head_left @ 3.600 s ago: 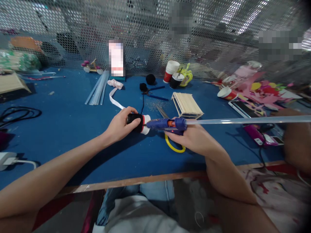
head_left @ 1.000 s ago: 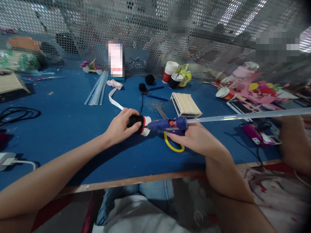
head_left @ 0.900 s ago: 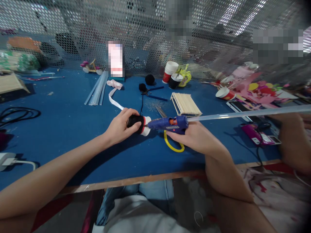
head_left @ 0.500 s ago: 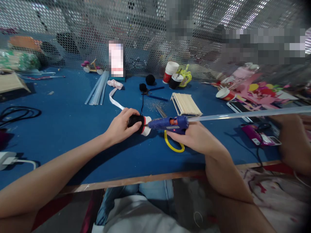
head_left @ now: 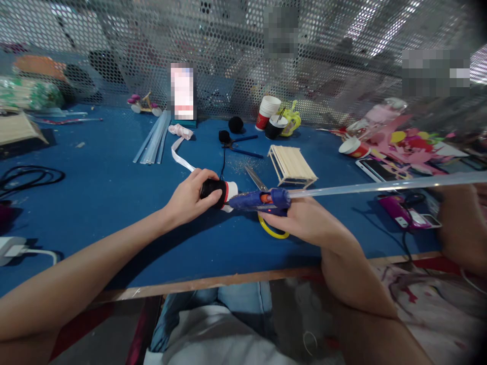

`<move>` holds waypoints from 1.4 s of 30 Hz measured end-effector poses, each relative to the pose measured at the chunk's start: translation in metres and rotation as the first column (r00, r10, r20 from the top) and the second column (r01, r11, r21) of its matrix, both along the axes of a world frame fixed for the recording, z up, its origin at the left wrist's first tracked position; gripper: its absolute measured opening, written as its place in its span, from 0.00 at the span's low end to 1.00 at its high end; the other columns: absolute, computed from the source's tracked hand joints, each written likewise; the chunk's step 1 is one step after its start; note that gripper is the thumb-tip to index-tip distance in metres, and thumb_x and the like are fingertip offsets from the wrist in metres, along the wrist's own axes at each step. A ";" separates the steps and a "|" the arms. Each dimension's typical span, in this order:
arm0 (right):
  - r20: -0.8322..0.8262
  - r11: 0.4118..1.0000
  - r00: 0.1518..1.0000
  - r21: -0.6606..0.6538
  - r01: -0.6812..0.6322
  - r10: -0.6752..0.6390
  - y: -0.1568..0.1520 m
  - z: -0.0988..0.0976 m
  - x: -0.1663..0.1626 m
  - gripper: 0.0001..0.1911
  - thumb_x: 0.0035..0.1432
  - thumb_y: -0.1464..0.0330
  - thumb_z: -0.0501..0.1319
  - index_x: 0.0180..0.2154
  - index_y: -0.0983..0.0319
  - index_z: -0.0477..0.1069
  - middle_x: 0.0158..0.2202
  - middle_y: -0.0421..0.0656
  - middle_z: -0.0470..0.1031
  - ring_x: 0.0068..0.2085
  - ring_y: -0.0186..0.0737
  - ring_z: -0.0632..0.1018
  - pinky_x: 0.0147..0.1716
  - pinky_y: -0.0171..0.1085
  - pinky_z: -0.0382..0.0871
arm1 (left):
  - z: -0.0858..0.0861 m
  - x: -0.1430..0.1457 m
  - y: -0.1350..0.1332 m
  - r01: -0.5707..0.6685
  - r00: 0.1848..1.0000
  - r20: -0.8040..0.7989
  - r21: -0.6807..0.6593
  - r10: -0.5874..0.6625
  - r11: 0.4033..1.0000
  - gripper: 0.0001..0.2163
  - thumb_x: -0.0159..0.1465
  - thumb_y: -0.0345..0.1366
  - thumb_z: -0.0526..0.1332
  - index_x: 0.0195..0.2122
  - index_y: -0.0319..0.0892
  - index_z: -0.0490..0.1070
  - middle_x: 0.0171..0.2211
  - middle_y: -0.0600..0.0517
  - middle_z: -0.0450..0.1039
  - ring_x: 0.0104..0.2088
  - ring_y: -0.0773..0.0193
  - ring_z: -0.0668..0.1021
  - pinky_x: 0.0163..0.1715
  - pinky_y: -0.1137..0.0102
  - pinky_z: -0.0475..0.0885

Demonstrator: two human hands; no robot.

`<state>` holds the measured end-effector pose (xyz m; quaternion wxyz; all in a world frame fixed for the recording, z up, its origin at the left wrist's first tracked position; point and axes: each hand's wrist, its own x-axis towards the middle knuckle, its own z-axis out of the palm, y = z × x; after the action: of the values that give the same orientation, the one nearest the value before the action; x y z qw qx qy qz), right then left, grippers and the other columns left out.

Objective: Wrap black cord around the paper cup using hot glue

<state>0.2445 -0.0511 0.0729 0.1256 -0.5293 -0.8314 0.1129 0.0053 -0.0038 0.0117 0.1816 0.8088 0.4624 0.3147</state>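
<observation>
Left hand (head_left: 187,200) curled round black-wrapped cup (head_left: 219,185), thumb pressed on side; right hand (head_left: 305,218) gripping glue gun (head_left: 255,200), nozzle at red band (head_left: 227,189), right of left grip. Most of cup wrapped, seemingly; red band and white rim (head_left: 233,189) (facing gun) uncovered. Against earlier frame: nozzle lower, nearer wearer; scissors (head_left: 256,179) beneath right grip showing more blade.

- left hand (head_left: 194,196) gripping a black-wrapped cup (head_left: 211,192), tipped on its side;
- right hand (head_left: 306,218) holding a blue glue gun (head_left: 249,201), nozzle (head_left: 230,204) near the cup's red band (head_left: 227,190);
- yellow-handled scissors (head_left: 256,178) partly hidden behind the gun;
- blue-handled pliers (head_left: 248,152) farther back
</observation>
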 end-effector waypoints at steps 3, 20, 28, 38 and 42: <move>0.020 0.999 1.000 0.038 0.013 -0.014 0.000 0.000 0.000 0.12 0.52 0.62 0.57 0.22 0.61 0.65 0.19 0.38 0.67 0.22 0.33 0.66 0.23 0.34 0.56 | 0.000 0.000 0.000 -0.003 1.000 -0.005 -0.003 0.003 1.000 0.12 0.59 0.41 0.55 0.43 0.43 0.64 0.39 0.50 0.67 0.36 0.63 0.71 0.36 0.67 0.67; 0.017 0.998 0.999 0.061 -0.035 0.034 -0.003 0.001 -0.004 0.07 0.52 0.65 0.57 0.27 0.62 0.68 0.25 0.40 0.72 0.27 0.35 0.71 0.27 0.33 0.61 | 0.001 0.001 0.000 -0.007 1.000 0.013 -0.016 0.008 1.000 0.12 0.58 0.40 0.55 0.42 0.43 0.65 0.38 0.50 0.67 0.36 0.62 0.72 0.37 0.67 0.66; -0.200 0.997 0.976 -0.035 0.076 -0.081 0.004 0.011 0.007 0.10 0.51 0.61 0.59 0.27 0.61 0.70 0.24 0.40 0.73 0.27 0.38 0.73 0.28 0.36 0.66 | 0.001 0.000 0.000 0.016 1.000 0.004 0.000 -0.016 1.000 0.12 0.59 0.40 0.55 0.43 0.43 0.64 0.39 0.50 0.67 0.37 0.62 0.71 0.38 0.66 0.67; -0.372 0.788 0.760 0.110 0.606 -0.533 0.070 -0.001 0.059 0.23 0.48 0.51 0.58 0.29 0.66 0.70 0.26 0.47 0.73 0.27 0.42 0.73 0.24 0.38 0.65 | 0.000 0.001 -0.002 -0.001 1.000 0.003 0.001 0.001 1.000 0.13 0.58 0.40 0.55 0.43 0.43 0.64 0.39 0.50 0.67 0.35 0.62 0.72 0.36 0.67 0.67; -0.196 0.747 0.744 0.074 0.661 -0.639 0.098 -0.013 0.071 0.23 0.46 0.51 0.59 0.24 0.66 0.70 0.20 0.47 0.71 0.25 0.42 0.73 0.26 0.38 0.64 | 0.001 0.000 -0.002 0.006 1.000 0.003 0.004 -0.006 1.000 0.12 0.59 0.40 0.54 0.43 0.43 0.64 0.39 0.50 0.67 0.37 0.62 0.72 0.38 0.66 0.68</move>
<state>0.3155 0.0468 0.0604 0.2588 -0.7655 -0.5874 0.0456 0.0056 -0.0061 0.0122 0.1819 0.8101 0.4589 0.3163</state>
